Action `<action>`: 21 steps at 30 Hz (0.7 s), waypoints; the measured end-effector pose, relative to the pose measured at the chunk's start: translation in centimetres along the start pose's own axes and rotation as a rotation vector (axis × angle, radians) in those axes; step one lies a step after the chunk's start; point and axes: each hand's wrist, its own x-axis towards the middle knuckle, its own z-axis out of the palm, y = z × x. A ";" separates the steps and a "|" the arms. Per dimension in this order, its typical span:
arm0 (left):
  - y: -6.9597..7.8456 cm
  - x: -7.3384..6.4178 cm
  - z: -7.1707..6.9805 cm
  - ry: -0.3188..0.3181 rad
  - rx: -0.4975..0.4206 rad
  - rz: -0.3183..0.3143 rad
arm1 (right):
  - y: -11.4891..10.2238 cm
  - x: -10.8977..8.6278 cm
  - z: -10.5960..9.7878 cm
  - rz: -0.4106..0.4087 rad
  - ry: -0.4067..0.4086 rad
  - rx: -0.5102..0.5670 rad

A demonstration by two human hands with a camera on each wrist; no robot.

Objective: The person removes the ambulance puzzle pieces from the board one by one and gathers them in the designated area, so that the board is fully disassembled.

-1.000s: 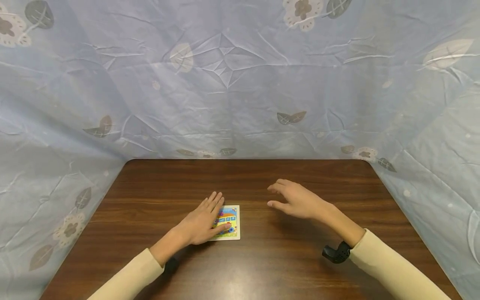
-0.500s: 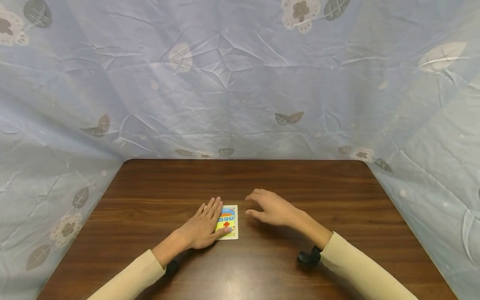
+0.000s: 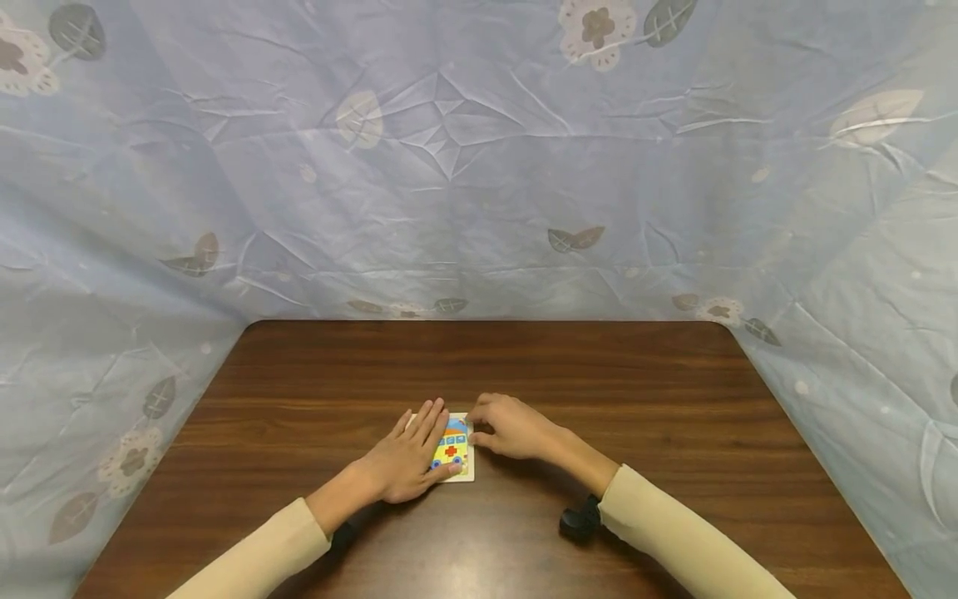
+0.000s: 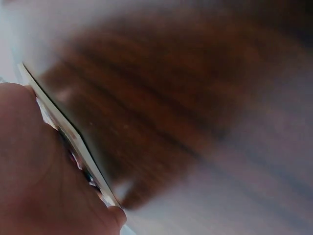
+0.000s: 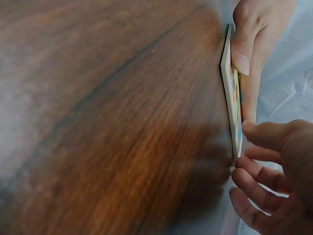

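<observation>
One board [image 3: 453, 445] flat on table [image 3: 599, 366]. Left hand [image 3: 404, 459] straight-fingered across its left part, likely to steady it. Right hand [image 3: 512, 427]: fingers curved at its right edge; can't tell if gripping or just touching.

A dark wood-grain table [image 3: 636, 383] gleams at 6 o'clock as a pale-edged picture board [image 3: 453, 448] lies just off its middle, toward 9 o'clock.

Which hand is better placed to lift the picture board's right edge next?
Probably the right hand: its fingers are at that edge of the picture board, while the left hand lies flat across the opposite side and seems better suited to steadying.
</observation>
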 end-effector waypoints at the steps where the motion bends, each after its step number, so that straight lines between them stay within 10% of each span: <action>1: 0.0 0.0 0.0 0.000 0.002 0.004 | 0.1 0.0 0.1 0.000 0.000 -0.003; 21: 0.0 0.0 0.1 0.021 0.053 -0.001 | -0.3 1.5 0.9 0.130 0.003 0.071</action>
